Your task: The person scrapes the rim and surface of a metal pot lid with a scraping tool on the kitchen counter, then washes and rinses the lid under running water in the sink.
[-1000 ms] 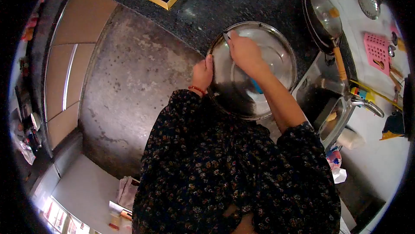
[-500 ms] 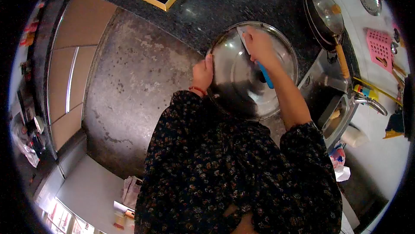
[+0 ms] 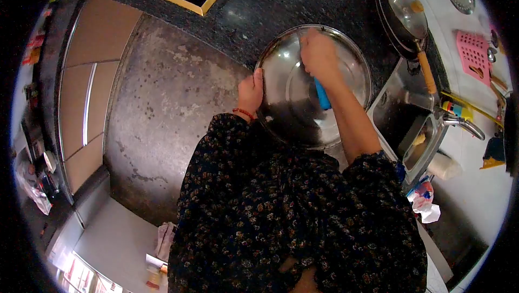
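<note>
A large, shiny round steel piece (image 3: pixel 292 103), a lid or a shallow pan, lies at the counter's edge in front of me. Its rim is in my left hand (image 3: pixel 250 94), thumb on the upper face and fingers mostly hidden. Over the upper part of the steel, my right hand (image 3: pixel 320 55) is closed around a blue-handled tool (image 3: pixel 322 94). The handle sticks out below the hand, toward me. The fingers and blur hide the tool's working end, so its exact kind cannot be made out.
To the right is a steel sink (image 3: pixel 397 90) with a faucet (image 3: pixel 467 126). A lidded frying pan (image 3: pixel 392 22) with a wooden handle stands behind it. A pink perforated rack (image 3: pixel 470 49) hangs on the wall. Dark counter (image 3: pixel 238 28) borders the steel piece; bare floor (image 3: pixel 162 109) is at left.
My right hand has shifted slightly left and upward over the steel, and the tool's pale flat end is now mostly covered. My left hand keeps its hold on the rim.
</note>
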`<state>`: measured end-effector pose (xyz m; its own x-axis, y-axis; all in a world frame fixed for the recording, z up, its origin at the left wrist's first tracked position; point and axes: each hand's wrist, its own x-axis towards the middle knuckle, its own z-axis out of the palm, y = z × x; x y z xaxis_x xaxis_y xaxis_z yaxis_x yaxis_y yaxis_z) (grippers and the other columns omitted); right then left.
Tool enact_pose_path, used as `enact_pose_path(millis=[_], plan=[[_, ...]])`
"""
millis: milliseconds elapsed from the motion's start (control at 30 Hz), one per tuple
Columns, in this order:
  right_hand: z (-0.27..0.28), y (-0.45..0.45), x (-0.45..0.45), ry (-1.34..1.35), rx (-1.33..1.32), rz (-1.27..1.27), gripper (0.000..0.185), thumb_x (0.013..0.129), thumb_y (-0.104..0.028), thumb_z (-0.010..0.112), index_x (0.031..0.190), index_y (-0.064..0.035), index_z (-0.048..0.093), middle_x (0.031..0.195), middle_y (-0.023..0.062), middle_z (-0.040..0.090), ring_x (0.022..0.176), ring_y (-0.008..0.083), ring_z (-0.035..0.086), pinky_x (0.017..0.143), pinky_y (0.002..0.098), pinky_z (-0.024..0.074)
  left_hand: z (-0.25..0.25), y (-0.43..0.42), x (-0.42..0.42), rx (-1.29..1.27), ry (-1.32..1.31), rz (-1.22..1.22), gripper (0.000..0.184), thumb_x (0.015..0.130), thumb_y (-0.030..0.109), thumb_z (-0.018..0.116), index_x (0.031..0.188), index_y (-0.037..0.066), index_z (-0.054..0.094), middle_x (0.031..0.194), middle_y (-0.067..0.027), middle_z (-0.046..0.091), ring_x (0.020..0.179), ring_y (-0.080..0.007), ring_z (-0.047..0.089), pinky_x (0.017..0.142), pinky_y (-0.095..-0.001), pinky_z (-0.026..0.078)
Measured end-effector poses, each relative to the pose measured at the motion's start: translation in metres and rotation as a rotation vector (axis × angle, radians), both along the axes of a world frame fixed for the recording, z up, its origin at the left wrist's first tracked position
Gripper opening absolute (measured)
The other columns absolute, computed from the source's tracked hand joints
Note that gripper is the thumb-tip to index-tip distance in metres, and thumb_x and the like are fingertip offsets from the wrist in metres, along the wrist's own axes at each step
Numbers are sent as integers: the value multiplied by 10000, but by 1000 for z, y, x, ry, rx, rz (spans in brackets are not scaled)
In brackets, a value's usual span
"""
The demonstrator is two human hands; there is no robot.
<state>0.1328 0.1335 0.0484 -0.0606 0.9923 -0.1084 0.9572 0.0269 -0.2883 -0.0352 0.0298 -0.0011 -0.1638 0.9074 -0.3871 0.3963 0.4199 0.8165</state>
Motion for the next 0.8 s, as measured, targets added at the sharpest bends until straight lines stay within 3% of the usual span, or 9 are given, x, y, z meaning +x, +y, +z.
enact_pose_path(millis=[67, 167, 367, 467, 667, 767, 800], plan=[[-6, -5, 1, -55, 232, 158, 231, 868, -198, 431, 861, 23, 498, 603, 179, 570, 427, 269, 561, 419, 384, 456, 5, 1, -1, -15, 0, -16, 550, 912, 399, 357, 702, -64, 566, 670, -259, 545, 641, -409, 540, 563, -430, 411], [-2, -10, -5, -26, 107, 146, 201, 859, -185, 445, 876, 8, 503, 611, 184, 568, 430, 287, 557, 425, 397, 442, 5, 2, -2, -41, 34, -40, 553, 911, 404, 354, 703, -63, 562, 669, -257, 543, 638, -407, 540, 557, -431, 407], [30, -1, 2, 281, -295, -119, 172, 871, -181, 440, 934, -42, 519, 629, 168, 584, 409, 243, 553, 410, 365, 454, 5, 2, -1, -64, 22, -20, 553, 908, 412, 356, 711, -62, 562, 651, -254, 534, 606, -399, 534, 548, -430, 403], [11, -4, 3, 231, -95, -63, 197, 878, -191, 430, 928, -21, 517, 619, 163, 585, 390, 210, 547, 396, 342, 456, 2, 0, 0, -5, 27, 9, 550, 906, 416, 364, 717, -62, 560, 635, -257, 521, 587, -398, 528, 543, -426, 402], [14, -16, -18, 52, -5, 103, 243, 867, -203, 442, 952, 12, 517, 666, 215, 588, 576, 354, 587, 538, 455, 464, 0, 1, -1, -32, 17, -9, 542, 906, 409, 369, 717, -62, 560, 636, -264, 518, 600, -403, 533, 546, -425, 404], [22, -19, -25, 127, -129, 85, 229, 861, -199, 446, 956, -3, 518, 701, 232, 588, 677, 415, 565, 603, 505, 439, -1, 1, 0, 26, 6, 12, 552, 908, 410, 361, 703, -64, 557, 642, -262, 524, 621, -409, 537, 551, -431, 403], [19, -21, -24, 114, -85, 131, 226, 862, -199, 446, 951, -6, 521, 688, 220, 591, 641, 392, 573, 579, 487, 445, -2, 1, -1, 26, 11, 2, 556, 908, 411, 358, 697, -64, 556, 642, -261, 525, 620, -410, 534, 552, -435, 401]])
